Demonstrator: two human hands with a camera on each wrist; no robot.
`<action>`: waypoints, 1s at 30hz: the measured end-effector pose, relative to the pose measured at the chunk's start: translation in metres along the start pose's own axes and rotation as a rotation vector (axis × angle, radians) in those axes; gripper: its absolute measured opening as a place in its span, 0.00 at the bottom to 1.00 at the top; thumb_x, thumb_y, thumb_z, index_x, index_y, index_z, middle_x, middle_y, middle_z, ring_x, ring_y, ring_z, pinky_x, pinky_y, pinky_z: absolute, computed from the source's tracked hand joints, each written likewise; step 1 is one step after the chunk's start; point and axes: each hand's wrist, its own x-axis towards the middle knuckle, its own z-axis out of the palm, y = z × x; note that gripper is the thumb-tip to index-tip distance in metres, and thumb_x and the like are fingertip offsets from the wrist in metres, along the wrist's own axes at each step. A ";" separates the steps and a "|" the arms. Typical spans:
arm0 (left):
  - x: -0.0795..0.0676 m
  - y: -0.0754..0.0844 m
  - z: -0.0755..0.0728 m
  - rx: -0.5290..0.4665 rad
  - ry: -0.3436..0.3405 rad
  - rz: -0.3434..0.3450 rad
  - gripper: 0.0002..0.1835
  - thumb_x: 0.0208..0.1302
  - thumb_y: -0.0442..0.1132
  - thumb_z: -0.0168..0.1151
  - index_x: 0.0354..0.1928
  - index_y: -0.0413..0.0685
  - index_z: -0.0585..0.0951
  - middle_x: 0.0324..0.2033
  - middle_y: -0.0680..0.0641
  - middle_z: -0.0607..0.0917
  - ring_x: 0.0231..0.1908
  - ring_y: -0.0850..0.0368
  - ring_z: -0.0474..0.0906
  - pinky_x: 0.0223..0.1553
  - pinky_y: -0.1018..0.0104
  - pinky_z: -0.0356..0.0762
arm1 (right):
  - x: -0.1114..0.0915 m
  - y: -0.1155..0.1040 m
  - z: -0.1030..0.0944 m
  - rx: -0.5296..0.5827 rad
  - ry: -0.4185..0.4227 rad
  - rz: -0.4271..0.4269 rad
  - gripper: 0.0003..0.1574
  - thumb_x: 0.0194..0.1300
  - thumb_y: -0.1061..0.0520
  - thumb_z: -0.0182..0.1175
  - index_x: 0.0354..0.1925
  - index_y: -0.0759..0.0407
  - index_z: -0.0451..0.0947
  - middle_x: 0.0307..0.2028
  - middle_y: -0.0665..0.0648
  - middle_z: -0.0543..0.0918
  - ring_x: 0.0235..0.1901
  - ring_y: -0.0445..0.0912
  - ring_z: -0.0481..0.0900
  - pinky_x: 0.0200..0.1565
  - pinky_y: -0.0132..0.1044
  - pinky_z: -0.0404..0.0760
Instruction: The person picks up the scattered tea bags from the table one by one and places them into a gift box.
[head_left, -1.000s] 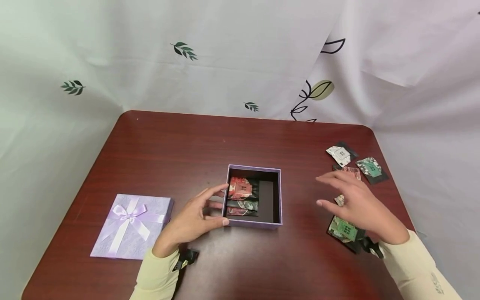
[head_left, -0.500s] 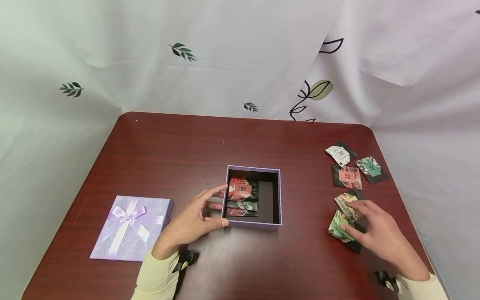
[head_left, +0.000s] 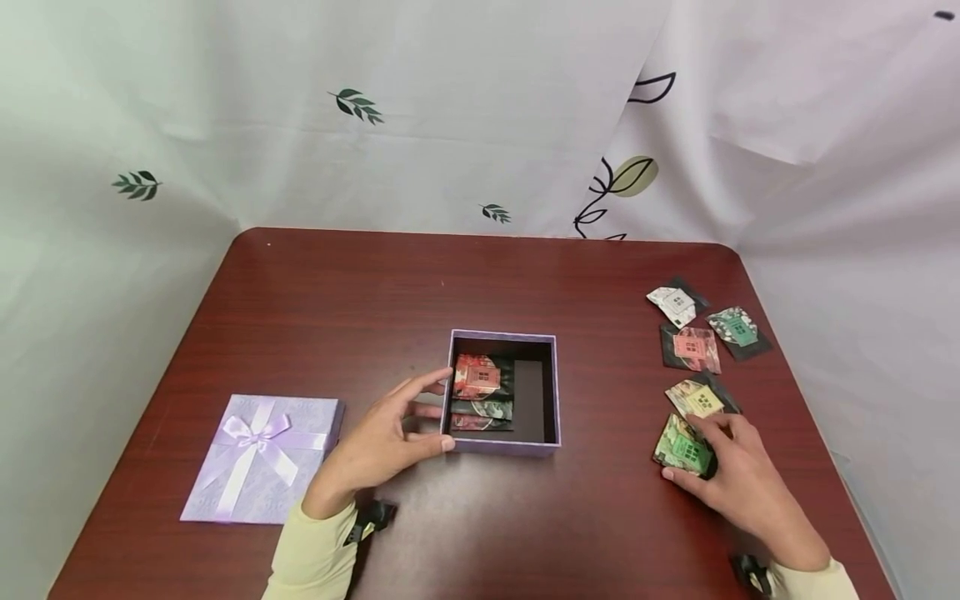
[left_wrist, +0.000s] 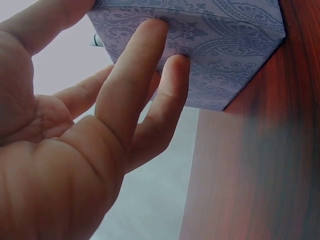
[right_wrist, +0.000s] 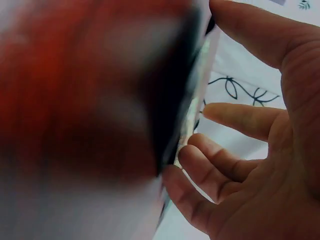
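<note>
An open purple box (head_left: 506,447) stands mid-table with several flat sachets inside; a red-labelled sachet (head_left: 480,377) overlaps others on its left side. My left hand (head_left: 386,437) rests at the box's left side, thumb at the near corner. In the left wrist view its fingertips touch the patterned box wall (left_wrist: 215,55). My right hand (head_left: 738,475) grips a green-labelled sachet (head_left: 681,446) on the table, thumb at its near edge and forefinger at its far edge. The right wrist view shows a blurred dark edge (right_wrist: 175,100) beside the fingers.
Just beyond the right hand lies a yellow-labelled sachet (head_left: 701,398). Farther back are a pink-labelled sachet (head_left: 690,347), a white one (head_left: 677,302) and a teal one (head_left: 738,329). A lilac lid with a ribbon bow (head_left: 258,454) lies at left. A white curtain (head_left: 420,158) hangs behind.
My right hand has come down from above the table onto the green-labelled sachet, uncovering the pink and yellow ones. My left hand and the box have stayed in place.
</note>
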 end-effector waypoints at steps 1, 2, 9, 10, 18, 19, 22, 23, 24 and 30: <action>0.000 0.000 0.000 0.000 0.000 0.002 0.47 0.61 0.38 0.80 0.80 0.55 0.66 0.72 0.40 0.71 0.61 0.40 0.83 0.47 0.67 0.89 | 0.000 0.000 0.001 0.001 0.003 0.005 0.54 0.48 0.42 0.86 0.66 0.67 0.78 0.53 0.68 0.73 0.51 0.60 0.70 0.45 0.59 0.76; 0.000 0.000 0.000 -0.001 0.000 0.004 0.47 0.61 0.38 0.80 0.80 0.55 0.66 0.72 0.39 0.71 0.61 0.39 0.83 0.47 0.67 0.89 | 0.000 0.000 0.002 0.001 0.005 0.008 0.54 0.47 0.42 0.86 0.66 0.66 0.78 0.52 0.68 0.73 0.51 0.61 0.70 0.45 0.59 0.75; 0.000 -0.001 -0.001 0.004 -0.008 0.001 0.46 0.62 0.38 0.80 0.80 0.54 0.67 0.73 0.38 0.71 0.61 0.39 0.82 0.46 0.67 0.88 | 0.000 0.001 0.003 -0.010 -0.022 0.018 0.55 0.47 0.40 0.86 0.66 0.63 0.79 0.46 0.66 0.73 0.46 0.57 0.69 0.41 0.50 0.72; 0.001 -0.001 -0.002 0.004 -0.009 0.000 0.46 0.62 0.38 0.79 0.80 0.55 0.67 0.73 0.38 0.71 0.61 0.39 0.82 0.46 0.67 0.88 | 0.001 0.002 0.002 -0.009 -0.031 0.022 0.55 0.47 0.39 0.85 0.66 0.63 0.78 0.46 0.66 0.73 0.45 0.57 0.69 0.40 0.50 0.71; 0.002 0.000 -0.001 -0.006 -0.015 -0.001 0.46 0.62 0.38 0.79 0.80 0.54 0.66 0.72 0.38 0.71 0.62 0.38 0.81 0.47 0.67 0.88 | 0.000 0.003 -0.003 0.034 -0.111 0.056 0.54 0.46 0.37 0.85 0.66 0.57 0.78 0.48 0.67 0.73 0.48 0.60 0.68 0.40 0.53 0.71; 0.003 0.000 -0.001 -0.009 -0.016 -0.001 0.47 0.61 0.38 0.79 0.80 0.54 0.66 0.72 0.38 0.71 0.62 0.38 0.81 0.47 0.67 0.88 | -0.001 0.003 -0.003 0.038 -0.108 0.057 0.54 0.46 0.37 0.85 0.66 0.56 0.78 0.49 0.67 0.73 0.49 0.61 0.68 0.40 0.55 0.71; 0.003 0.000 -0.001 -0.020 -0.016 -0.002 0.47 0.61 0.38 0.80 0.80 0.53 0.66 0.71 0.37 0.72 0.62 0.37 0.81 0.47 0.67 0.88 | -0.006 0.002 -0.003 0.038 -0.079 0.052 0.53 0.47 0.38 0.85 0.66 0.55 0.79 0.51 0.68 0.73 0.50 0.62 0.68 0.41 0.57 0.70; 0.003 0.000 -0.001 -0.023 -0.016 -0.003 0.47 0.61 0.38 0.80 0.80 0.53 0.66 0.71 0.37 0.72 0.62 0.37 0.81 0.47 0.67 0.88 | -0.008 0.002 -0.003 0.034 -0.063 0.050 0.53 0.47 0.39 0.86 0.66 0.55 0.78 0.50 0.68 0.73 0.50 0.61 0.68 0.41 0.57 0.71; 0.003 0.000 -0.001 -0.027 -0.016 -0.005 0.47 0.61 0.37 0.80 0.80 0.53 0.66 0.71 0.37 0.71 0.62 0.37 0.81 0.48 0.67 0.88 | -0.009 0.002 -0.002 0.027 -0.050 0.050 0.53 0.47 0.39 0.86 0.66 0.55 0.78 0.50 0.68 0.73 0.49 0.60 0.68 0.41 0.57 0.71; 0.003 0.000 -0.001 -0.024 -0.012 -0.010 0.46 0.61 0.38 0.80 0.79 0.56 0.67 0.72 0.38 0.71 0.61 0.38 0.82 0.47 0.67 0.89 | -0.015 -0.002 -0.003 0.040 -0.119 0.118 0.60 0.47 0.37 0.85 0.72 0.54 0.72 0.53 0.70 0.72 0.51 0.62 0.71 0.42 0.66 0.77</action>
